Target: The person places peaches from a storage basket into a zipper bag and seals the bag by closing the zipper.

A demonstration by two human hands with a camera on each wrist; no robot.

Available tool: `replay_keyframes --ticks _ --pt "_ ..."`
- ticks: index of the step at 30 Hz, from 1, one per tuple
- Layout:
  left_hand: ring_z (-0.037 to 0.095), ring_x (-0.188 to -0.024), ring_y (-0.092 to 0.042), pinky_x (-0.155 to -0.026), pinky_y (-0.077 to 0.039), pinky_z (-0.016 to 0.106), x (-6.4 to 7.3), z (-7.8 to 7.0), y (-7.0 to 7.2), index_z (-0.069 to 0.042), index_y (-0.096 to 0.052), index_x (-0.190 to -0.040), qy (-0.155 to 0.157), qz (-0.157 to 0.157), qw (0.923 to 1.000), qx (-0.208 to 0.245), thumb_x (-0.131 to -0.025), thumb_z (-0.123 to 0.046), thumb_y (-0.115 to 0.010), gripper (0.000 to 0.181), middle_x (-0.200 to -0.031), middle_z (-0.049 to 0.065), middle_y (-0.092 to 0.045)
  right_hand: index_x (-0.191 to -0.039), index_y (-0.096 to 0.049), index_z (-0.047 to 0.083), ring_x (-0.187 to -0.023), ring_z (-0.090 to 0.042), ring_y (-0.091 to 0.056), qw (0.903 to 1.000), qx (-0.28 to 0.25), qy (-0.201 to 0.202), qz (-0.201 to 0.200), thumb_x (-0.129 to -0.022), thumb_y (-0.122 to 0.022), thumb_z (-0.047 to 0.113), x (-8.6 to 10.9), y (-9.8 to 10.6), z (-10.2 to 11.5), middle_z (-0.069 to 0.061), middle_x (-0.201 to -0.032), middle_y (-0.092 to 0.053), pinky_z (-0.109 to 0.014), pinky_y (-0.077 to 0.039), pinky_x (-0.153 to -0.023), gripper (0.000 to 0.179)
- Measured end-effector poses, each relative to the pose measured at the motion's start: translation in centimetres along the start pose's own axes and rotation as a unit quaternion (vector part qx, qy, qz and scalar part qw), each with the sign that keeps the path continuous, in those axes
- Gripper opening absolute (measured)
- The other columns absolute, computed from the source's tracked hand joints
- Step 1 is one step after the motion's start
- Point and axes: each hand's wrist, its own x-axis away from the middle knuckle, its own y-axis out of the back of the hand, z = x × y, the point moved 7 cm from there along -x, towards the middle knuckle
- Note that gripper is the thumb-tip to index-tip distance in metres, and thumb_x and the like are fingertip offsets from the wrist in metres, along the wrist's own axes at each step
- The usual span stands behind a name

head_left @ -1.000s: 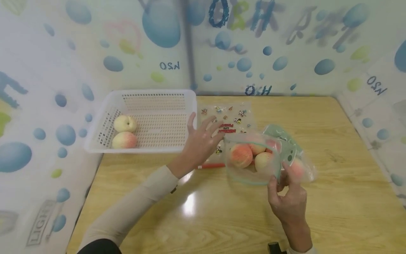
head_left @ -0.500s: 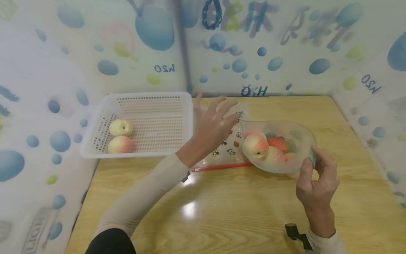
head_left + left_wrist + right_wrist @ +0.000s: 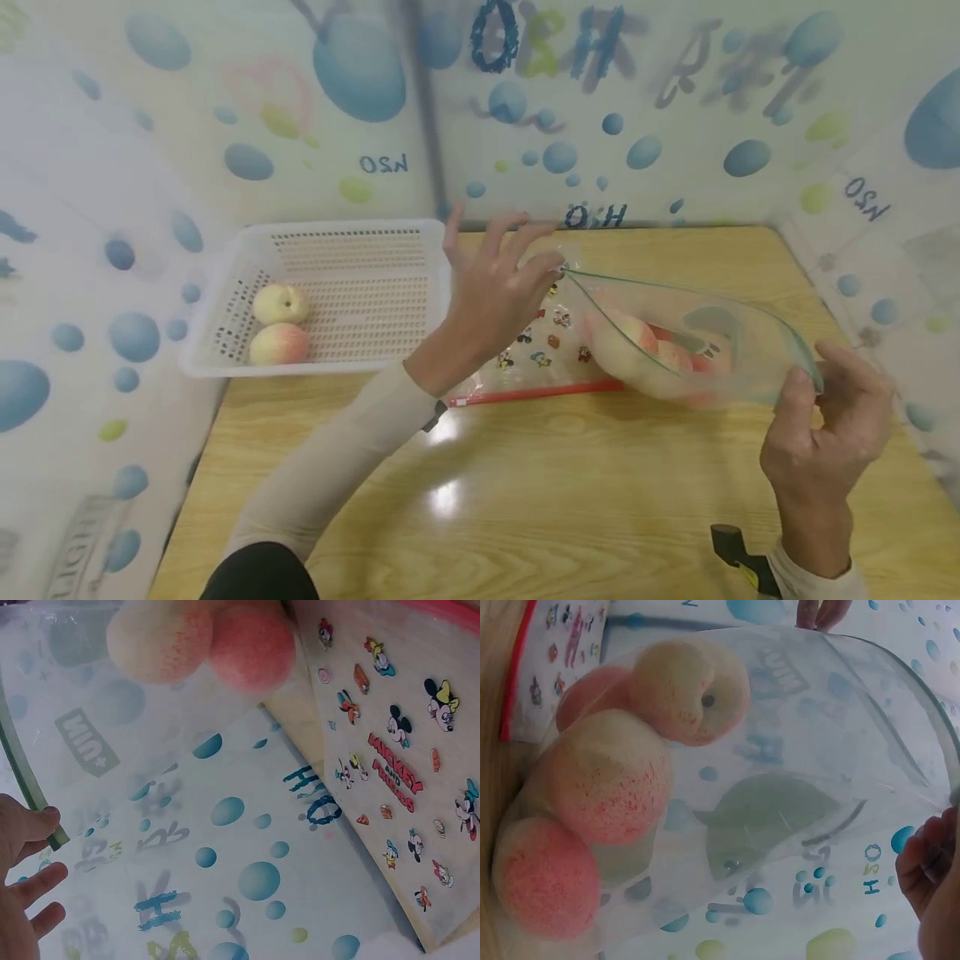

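A clear zip bag (image 3: 757,350) with a green sealing strip holds several peaches (image 3: 611,776). My left hand (image 3: 495,279) pinches one end of its strip, seen closely in the left wrist view, where thumb and finger meet on the green edge (image 3: 28,780). At the opposite end, my right hand (image 3: 828,425) grips the other corner between thumb and fingers. Between the two hands the mouth is stretched long, its two edges slightly apart. The peaches sit low in the bag, toward its left side in the head view.
A white perforated basket (image 3: 360,360) at the left holds two peaches (image 3: 280,325). Beneath my left hand, a second clear bag (image 3: 525,367) with a red slider and cartoon prints lies flat on the wooden table (image 3: 540,483). A patterned wall (image 3: 660,100) stands behind.
My left hand has gone from hovering beside the bag to pinching its strip. My right hand has moved rightward with its corner, drawing the mouth from a wide opening to a long, narrow one.
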Motion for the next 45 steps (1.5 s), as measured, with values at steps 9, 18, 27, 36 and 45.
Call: replay_keyframes --ticks 9,18,27,36,45 --pt "0.027 -0.126 -0.054 -0.109 -0.009 0.074 3.1 -0.8 0.5 -0.022 -0.079 -0.097 -0.015 0.033 0.9988 0.033 -0.094 -0.032 -0.075 0.011 -0.124 0.003 -0.068 -0.098 -0.053 -0.023 -0.057 0.002 -0.047 0.9971 -0.048 -0.041 0.041 -0.091 -0.048 -0.008 2.2 1.2 0.4 -0.004 -0.076 -0.060 -0.004 -0.035 -0.055 0.017" --pt "0.025 -0.124 -0.056 -0.108 -0.014 0.073 5.8 -3.5 0.5 -0.025 -0.077 -0.095 -0.091 0.059 0.9910 0.078 -0.092 -0.022 -0.075 0.005 -0.123 0.000 -0.069 -0.121 -0.058 -0.015 -0.061 0.014 -0.044 0.9477 0.271 -0.129 0.110 -0.100 -0.040 0.005 5.3 3.5 -3.0 0.007 -0.078 -0.060 -0.005 -0.031 -0.054 0.034" --pt "0.024 -0.128 -0.053 -0.109 -0.012 0.073 7.2 -5.1 0.0 -0.027 -0.077 -0.096 -0.105 0.098 0.9833 0.112 -0.091 -0.025 -0.077 0.005 -0.124 -0.001 -0.066 -0.123 -0.056 -0.013 -0.102 -0.053 -0.050 0.9619 0.249 -0.022 0.111 -0.097 -0.041 0.016 5.0 -0.3 2.0 -0.034 -0.121 -0.057 -0.040 -0.037 -0.091 0.042" --pt "0.023 -0.126 -0.052 -0.110 -0.011 0.072 8.0 -5.9 -0.3 -0.028 -0.077 -0.099 -0.113 0.108 0.9823 0.103 -0.095 -0.032 -0.072 0.008 -0.126 -0.002 -0.066 -0.113 -0.067 -0.010 -0.097 -0.048 -0.061 0.9535 0.146 0.157 0.211 -0.098 -0.058 0.028 7.0 -7.8 7.2 -0.025 -0.110 -0.069 -0.045 -0.042 -0.091 0.042" --pt "0.022 -0.129 -0.050 -0.112 -0.011 0.070 8.3 -6.6 -0.4 -0.029 -0.078 -0.106 -0.109 0.125 0.9810 0.100 -0.096 -0.035 -0.069 0.015 -0.127 -0.004 -0.066 -0.119 -0.068 -0.009 -0.106 -0.046 -0.061 0.9280 0.181 0.155 0.286 -0.099 -0.060 0.032 9.0 -9.3 5.9 -0.023 -0.116 -0.069 -0.062 -0.040 -0.090 0.046"
